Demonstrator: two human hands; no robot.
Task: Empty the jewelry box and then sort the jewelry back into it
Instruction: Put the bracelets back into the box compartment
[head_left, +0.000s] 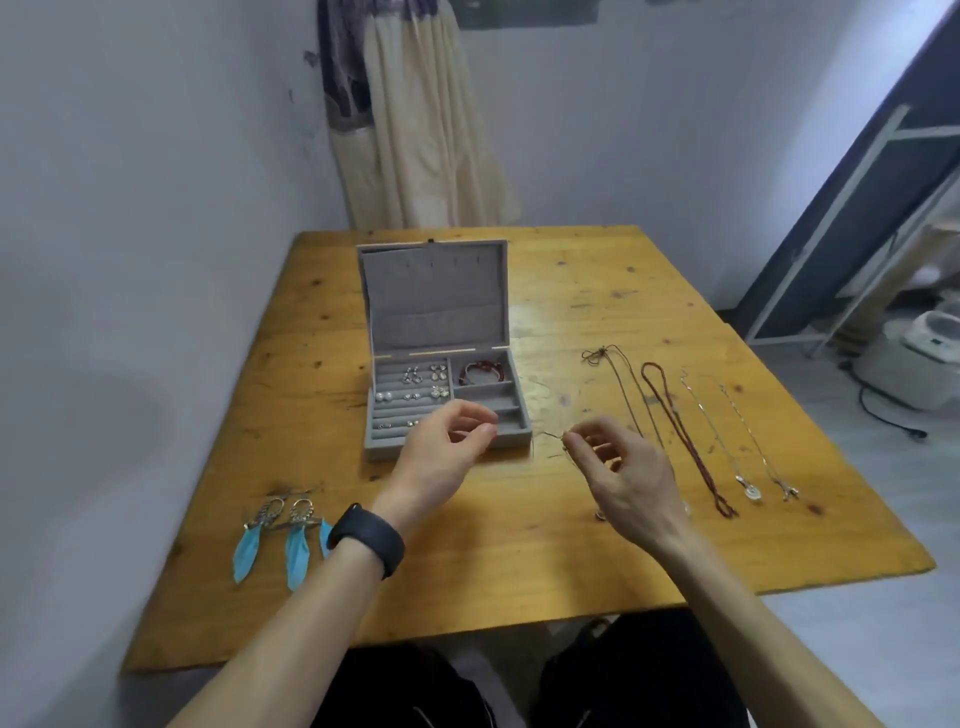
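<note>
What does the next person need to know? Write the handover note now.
Left hand: hovers over the front of the jewelry box, fingers curled; hold unclear.
Right hand: pinches a thin cord beside the box.
Done: box open, small earrings in its left rows, red bracelet in its back right compartment.
Left: the cord, four necklaces on the table right of the box, blue feather earrings at front left.

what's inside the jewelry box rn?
Small earrings sit in the box's left slotted rows. A red bracelet lies in the far-right compartment. The left hand covers the near middle, so anything there cannot be seen.
</note>
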